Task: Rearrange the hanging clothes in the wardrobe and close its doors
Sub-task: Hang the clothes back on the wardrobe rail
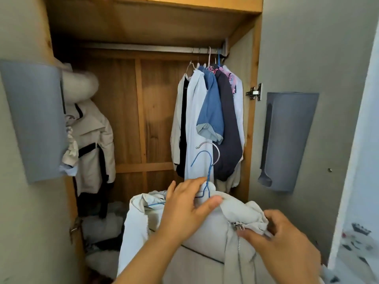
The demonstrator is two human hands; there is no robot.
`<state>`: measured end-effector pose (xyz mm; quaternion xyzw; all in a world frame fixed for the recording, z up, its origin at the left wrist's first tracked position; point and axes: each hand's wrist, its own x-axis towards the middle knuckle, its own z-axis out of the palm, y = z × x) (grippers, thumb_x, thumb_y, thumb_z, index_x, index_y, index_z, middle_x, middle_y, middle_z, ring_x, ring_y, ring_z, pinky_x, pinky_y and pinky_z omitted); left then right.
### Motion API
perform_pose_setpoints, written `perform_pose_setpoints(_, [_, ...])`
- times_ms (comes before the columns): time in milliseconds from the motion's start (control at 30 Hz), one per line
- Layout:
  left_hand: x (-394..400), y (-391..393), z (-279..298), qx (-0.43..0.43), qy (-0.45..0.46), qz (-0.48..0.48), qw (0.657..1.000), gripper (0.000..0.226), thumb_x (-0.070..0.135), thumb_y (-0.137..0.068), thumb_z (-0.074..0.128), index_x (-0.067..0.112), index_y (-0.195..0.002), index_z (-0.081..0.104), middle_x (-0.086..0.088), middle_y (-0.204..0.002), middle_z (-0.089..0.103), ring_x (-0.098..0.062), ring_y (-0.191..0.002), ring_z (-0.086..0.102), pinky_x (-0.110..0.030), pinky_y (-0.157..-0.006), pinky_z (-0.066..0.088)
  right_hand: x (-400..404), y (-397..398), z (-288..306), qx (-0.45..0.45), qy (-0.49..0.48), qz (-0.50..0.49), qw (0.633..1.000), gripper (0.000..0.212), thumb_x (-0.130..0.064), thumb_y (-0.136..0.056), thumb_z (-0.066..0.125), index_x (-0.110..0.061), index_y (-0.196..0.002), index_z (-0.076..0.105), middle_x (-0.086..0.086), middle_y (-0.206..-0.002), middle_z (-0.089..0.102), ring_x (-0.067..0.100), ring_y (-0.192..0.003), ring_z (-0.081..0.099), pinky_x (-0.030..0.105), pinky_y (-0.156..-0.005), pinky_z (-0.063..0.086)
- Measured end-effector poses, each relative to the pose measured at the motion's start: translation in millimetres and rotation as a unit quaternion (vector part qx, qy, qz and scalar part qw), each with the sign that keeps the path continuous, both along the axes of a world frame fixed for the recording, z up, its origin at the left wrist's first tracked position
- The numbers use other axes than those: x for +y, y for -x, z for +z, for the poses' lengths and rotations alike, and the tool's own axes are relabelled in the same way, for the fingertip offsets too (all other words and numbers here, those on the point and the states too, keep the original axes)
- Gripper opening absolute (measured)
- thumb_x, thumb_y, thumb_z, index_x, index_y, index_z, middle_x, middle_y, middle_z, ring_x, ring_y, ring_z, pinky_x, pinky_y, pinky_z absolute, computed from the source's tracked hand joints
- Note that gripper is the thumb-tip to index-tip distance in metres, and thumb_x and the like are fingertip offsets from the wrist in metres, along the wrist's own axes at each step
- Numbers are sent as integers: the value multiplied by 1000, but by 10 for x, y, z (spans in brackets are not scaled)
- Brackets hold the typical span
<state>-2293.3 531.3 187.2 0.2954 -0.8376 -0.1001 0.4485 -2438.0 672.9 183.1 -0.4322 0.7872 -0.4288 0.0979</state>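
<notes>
A pale grey zip jacket [205, 228] is held up in front of the open wardrobe, with a blue wire hanger [207, 167] and a silver hanger hook [213, 148] rising from its collar. My left hand [185, 208] grips the collar at the base of the hangers. My right hand [281, 240] pinches the fabric by the zipper pull. On the rail [143, 48], several shirts [209, 117] hang bunched at the right end. A cream coat [92, 140] hangs at the left.
Both grey wardrobe doors [303, 58] stand open, each carrying a grey holder [287, 140]. Loose clothes lie piled on the wardrobe floor [104, 232]. The middle of the rail is bare in front of the wooden back panel.
</notes>
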Motion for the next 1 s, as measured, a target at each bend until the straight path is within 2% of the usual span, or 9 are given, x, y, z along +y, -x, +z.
perform_pose_setpoints(67, [-101,229,27,87,-12,24,996,73,79,-70,33,29,-117,60,21,-101,58,-5,-101,52,-43,-108,27,-214,-57,35,-9,-5,-11,1000,39,-55,-70,71,-35,-80,40,-17,-78,55,11,-82,57,22,-74,41])
perform_pose_setpoints(167, [-457,504,104,181,-32,73,980,57,60,-79,32,22,-102,68,6,-87,68,-18,-88,60,-49,-89,44,-661,-72,90,-36,6,-16,999,38,-44,-75,73,-31,-90,41,-1,-83,58,15,-80,56,19,-71,36])
perform_pose_setpoints(300, [-1061,671,237,209,-9,91,974,51,46,-86,26,17,-84,69,-2,-74,69,-27,-71,59,-43,-72,48,-1225,-75,188,-68,26,-25,997,47,-50,-64,77,-28,-93,48,-6,-77,55,13,-75,53,23,-75,41])
perform_pose_setpoints(400, [-1596,717,391,230,6,70,971,49,45,-87,27,16,-81,66,-3,-69,67,-27,-68,58,-43,-70,49,-1601,-103,319,-75,57,9,996,30,-47,-74,72,-34,-85,47,-11,-85,60,7,-81,58,27,-78,47])
perform_pose_setpoints(533, [-2283,702,652,307,-8,10,952,51,49,-84,31,15,-86,68,-1,-79,69,-24,-78,62,-40,-76,49,-2092,-110,549,-98,89,90,987,9,-37,-86,60,-31,-90,54,2,-89,65,10,-77,58,30,-77,47])
perform_pose_setpoints(633, [-2621,729,834,334,-9,-28,942,50,48,-83,34,13,-88,70,0,-82,71,-20,-80,64,-37,-78,50,-2425,-53,686,-69,117,114,984,17,-28,-82,68,-31,-95,58,-8,-88,68,7,-77,61,25,-71,48])
perform_pose_setpoints(833, [-3248,851,1228,348,-35,-79,934,31,26,-92,45,7,-87,68,2,-83,69,-13,-82,62,-26,-80,46,-2983,139,1019,-139,165,189,958,27,-4,-83,66,-25,-101,65,-11,-93,72,3,-86,67,18,-75,48])
perform_pose_setpoints(933, [-3544,905,1492,365,-32,-76,927,28,26,-93,45,15,-92,70,4,-90,70,-13,-88,62,-31,-88,46,-3237,246,1257,-91,180,213,956,29,-4,-85,62,-25,-104,65,-3,-93,72,7,-84,66,17,-72,49])
perform_pose_setpoints(1000, [-3745,946,1680,373,-23,-68,925,25,27,-91,45,20,-88,69,9,-81,66,-18,-88,62,-39,-92,45,-3452,317,1410,16,182,176,967,25,-17,-85,64,-32,-105,61,0,-89,69,11,-79,62,27,-74,50])
